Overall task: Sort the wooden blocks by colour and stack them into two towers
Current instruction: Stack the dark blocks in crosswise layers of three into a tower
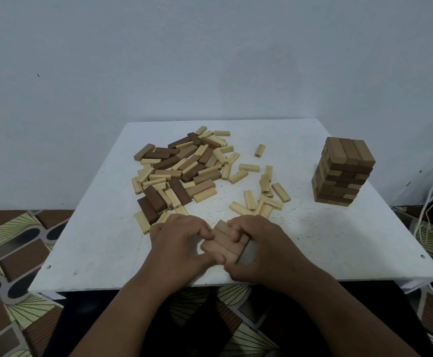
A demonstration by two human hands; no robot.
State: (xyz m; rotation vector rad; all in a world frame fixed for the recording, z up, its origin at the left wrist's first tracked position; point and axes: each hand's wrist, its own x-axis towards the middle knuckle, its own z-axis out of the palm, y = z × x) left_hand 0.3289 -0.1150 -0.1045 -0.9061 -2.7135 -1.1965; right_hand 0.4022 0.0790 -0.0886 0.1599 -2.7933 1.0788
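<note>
Three brown wooden blocks lie side by side as one flat set near the table's front edge, held between both hands. My left hand grips the set from the left, thumb at its near corner. My right hand grips it from the right, fingers curled over the top. A tall tower of brown blocks stands at the right of the white table. A mixed pile of light and dark blocks lies at the back left. Several loose light blocks lie scattered in the middle.
The table sits against a pale wall. Patterned floor tiles show on the left. White cords hang beside the table's right edge. Bare tabletop lies between the held blocks and the tower.
</note>
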